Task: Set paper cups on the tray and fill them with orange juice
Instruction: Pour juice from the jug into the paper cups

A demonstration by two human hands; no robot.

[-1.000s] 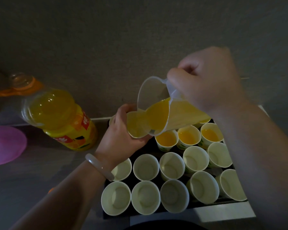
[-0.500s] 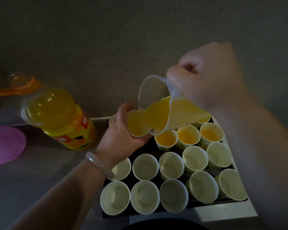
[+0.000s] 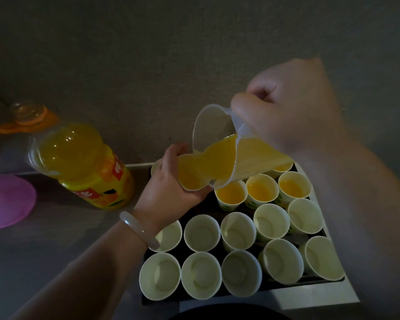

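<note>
While orange juice is being poured, one paper cup [image 3: 189, 179] is held up by the left hand [image 3: 166, 192], just over the far left corner of the tray [image 3: 162, 302]. Its side is hugged by the curled fingers [image 3: 201, 194], and the cup is tipped a little toward the jug [image 3: 214, 125]. The jug is held by the right hand [image 3: 293, 107]. The fingers [image 3: 245, 107] of that hand are wrapped tight round what is likely the handle, though the handle itself is hidden. The jug's spout is set right at the cup's rim, and juice is seen running in.

Three filled cups [image 3: 261, 189] are lined up at the back of the tray, and one more is half hidden behind the jug. Ten empty cups [image 3: 201, 232] are packed close in the two near rows.

A paper cup is thought to be light and soft. If it is squeezed hard, its wall can be bent and juice can be spilled. It is best held round the middle, under the rim, with a soft grip. More weight is felt as it is filled, so it should be put down slowly and flat. The close-packed cups can be knocked over easily.

A big juice bottle [image 3: 83, 165] is stood on the surface [image 3: 56, 239] to the left.
</note>
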